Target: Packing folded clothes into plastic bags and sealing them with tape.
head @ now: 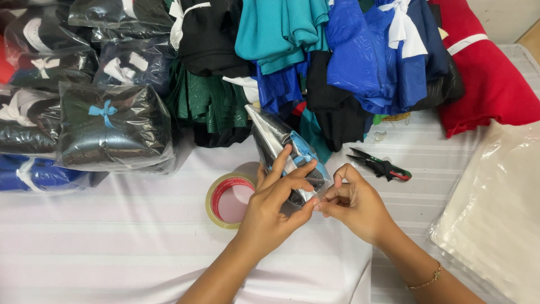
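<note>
Head cam: bagged cloth [284,147] gripped btwn both hands [304,205].

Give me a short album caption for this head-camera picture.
Two hands, left hand and right hand, hold a clear-bagged bundle beside a tape roll.

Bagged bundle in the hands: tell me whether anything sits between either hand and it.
Nothing visible does. The left hand and right hand both grip the clear-bagged bundle directly. The tape roll lies beside the left hand, the snips beyond the right hand.
</note>
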